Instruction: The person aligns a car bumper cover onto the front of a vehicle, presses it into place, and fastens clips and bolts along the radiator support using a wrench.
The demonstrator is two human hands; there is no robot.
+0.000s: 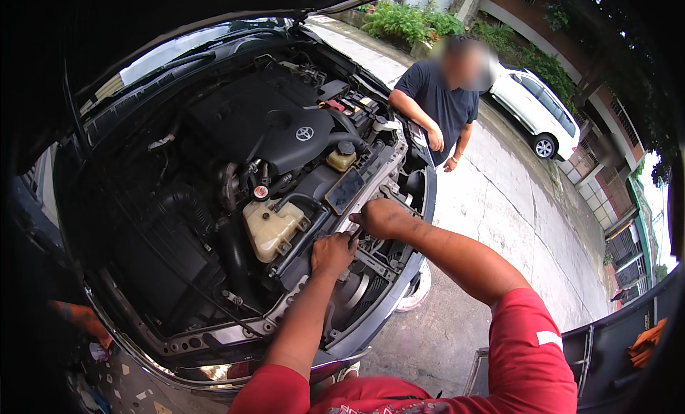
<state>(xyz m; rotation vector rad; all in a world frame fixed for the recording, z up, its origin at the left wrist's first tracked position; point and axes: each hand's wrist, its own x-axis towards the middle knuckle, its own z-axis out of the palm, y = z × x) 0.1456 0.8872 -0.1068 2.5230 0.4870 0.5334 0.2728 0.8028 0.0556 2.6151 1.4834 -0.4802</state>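
Observation:
Both my hands are at the front crossmember (pixel 377 193) of a car's open engine bay. My right hand (pixel 383 218) is closed in a fist-like grip above the bar, its thumb side toward the engine. Just left of it and nearer to me, my left hand (pixel 334 253) lies over the bar with its fingers curled in. Their fingertips nearly meet, and whatever they hold is hidden. A dark flat rectangle (pixel 344 190), like a phone, rests beyond them. The cream coolant reservoir (pixel 272 228) sits left of my hands.
A black engine cover (pixel 250 118) fills the middle of the bay, with a small yellowish fluid reservoir (pixel 342 157) beside it. The raised hood overhangs the top. Another person (pixel 439 93) leans on the car's far right side. A white car (pixel 539 110) stands beyond on the concrete.

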